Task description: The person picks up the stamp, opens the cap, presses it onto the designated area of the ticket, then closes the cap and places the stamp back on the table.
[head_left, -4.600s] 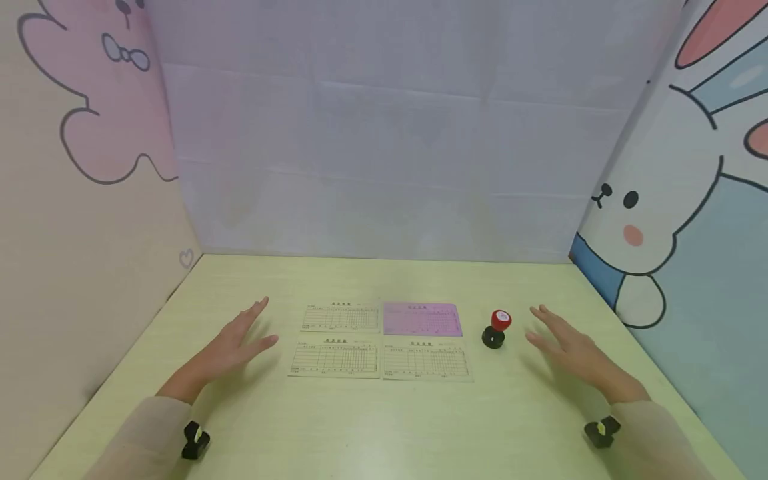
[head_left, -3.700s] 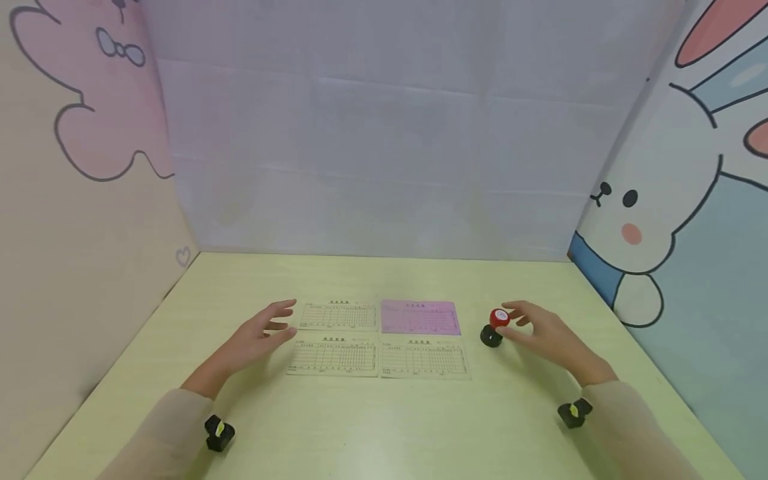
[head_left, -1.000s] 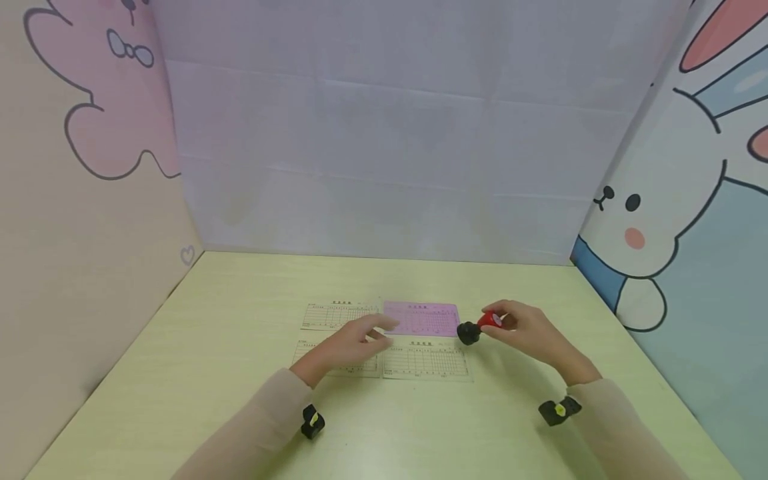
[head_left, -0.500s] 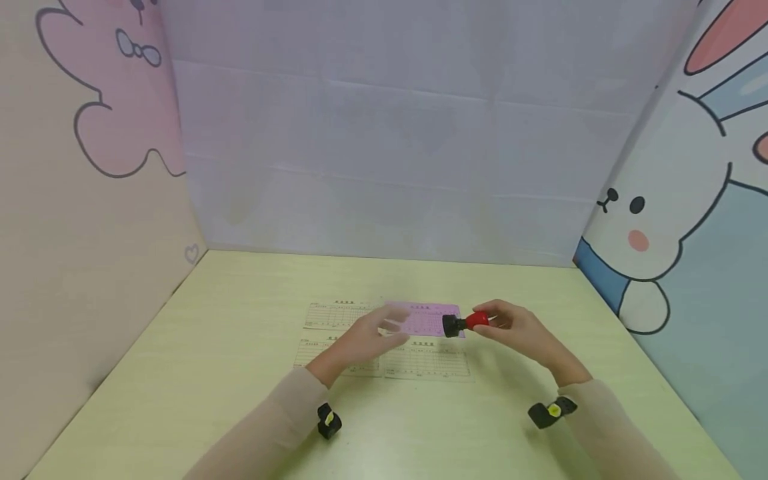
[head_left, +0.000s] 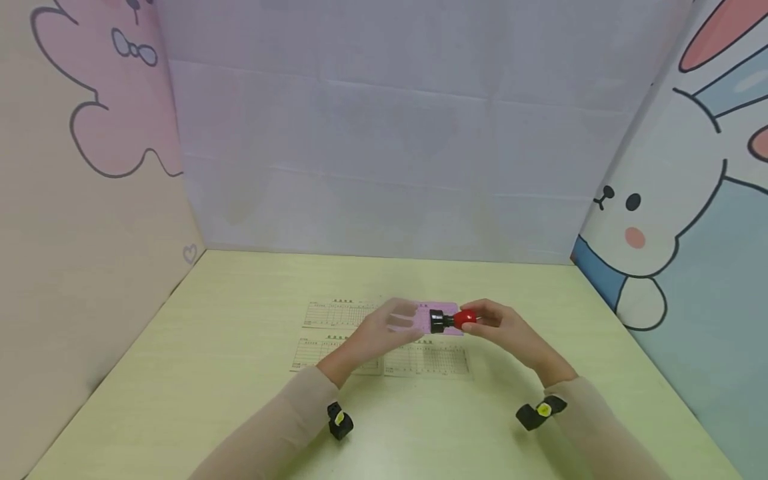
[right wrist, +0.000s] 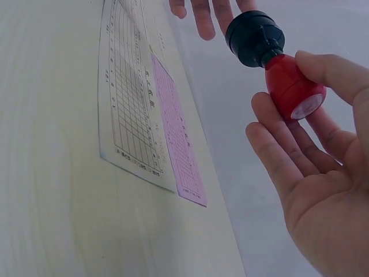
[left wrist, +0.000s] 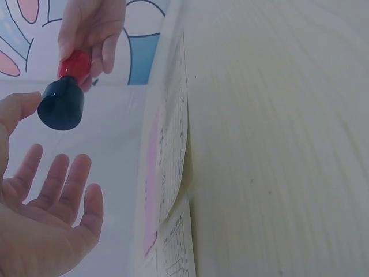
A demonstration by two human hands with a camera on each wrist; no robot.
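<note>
While the right hand (head_left: 504,333) pinches it, the stamp (head_left: 449,321) lies sideways in the air

Nearest are two pale sleeves (head_left: 276,427), each with a small black gadget (head_left: 341,425) by the wrist. Then come the hands. The right one has the red knob (head_left: 465,319) of the stamp between its thumb and fingers. The left hand (head_left: 378,333) holds nothing. Its fingers are loose and spread, and its thumb is just beside the black end (head_left: 436,321). I cannot tell if they touch.

The stamp is up between the two hands, off the bench (head_left: 252,293). It is on its side. Its long axis runs from right to left, almost flat in the head view. The black end points at the left hand, and the red knob points back to the right palm. A pale round label (right wrist: 307,107) sits on the tip of the knob.

Papers with grids lie on the bench. Two pale sheets (head_left: 432,363) make the near row. Behind them are a third pale sheet (head_left: 336,315) and a purple sheet (right wrist: 176,124), both partly hidden in the head view. Farthest back is a pale wall (head_left: 384,153).
</note>
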